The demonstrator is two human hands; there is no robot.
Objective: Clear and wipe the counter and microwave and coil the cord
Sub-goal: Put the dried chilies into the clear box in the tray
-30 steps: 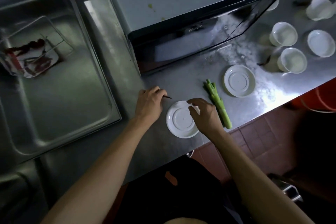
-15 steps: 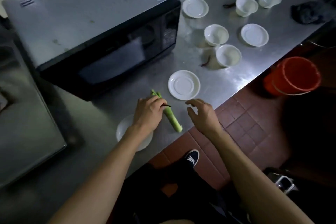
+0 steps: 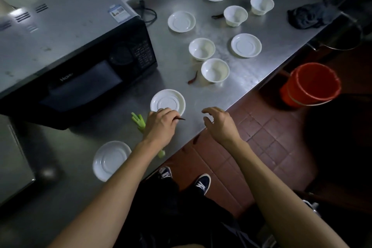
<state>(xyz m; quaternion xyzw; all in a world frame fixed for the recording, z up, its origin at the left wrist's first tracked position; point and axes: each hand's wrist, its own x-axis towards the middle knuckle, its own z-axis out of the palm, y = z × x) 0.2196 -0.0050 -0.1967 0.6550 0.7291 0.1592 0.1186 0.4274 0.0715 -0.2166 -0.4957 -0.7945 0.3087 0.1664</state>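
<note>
Far left there's the black microwave point(image 3: 66, 50) with a grey top sitting on the steel counter point(image 3: 251, 78), its black cord point(image 3: 148, 13) lying loose behind it at the back. In front of it, near the counter edge, a white saucer point(image 3: 109, 160), then a green celery stalk point(image 3: 138, 124) mostly hidden under the left hand point(image 3: 160, 126). That hand's fingers are curled, pinching a thin dark red dried chili point(image 3: 179, 119) whose tip pokes out to the right, just below another saucer point(image 3: 168, 101). The right hand point(image 3: 220, 124) hovers over the counter edge, fingers loosely bent and spread, gripping nothing. Further back is another dried chili point(image 3: 193, 78) lying just beside a white cup point(image 3: 215, 70), plus three more cups and three more saucers scattered around, with a third chili beside one of the far cups. Way over right, a dark rag point(image 3: 307, 17) is bunched up at the counter's far corner, and an orange bucket point(image 3: 312, 84) sits on the red tile floor point(image 3: 251, 137).
</note>
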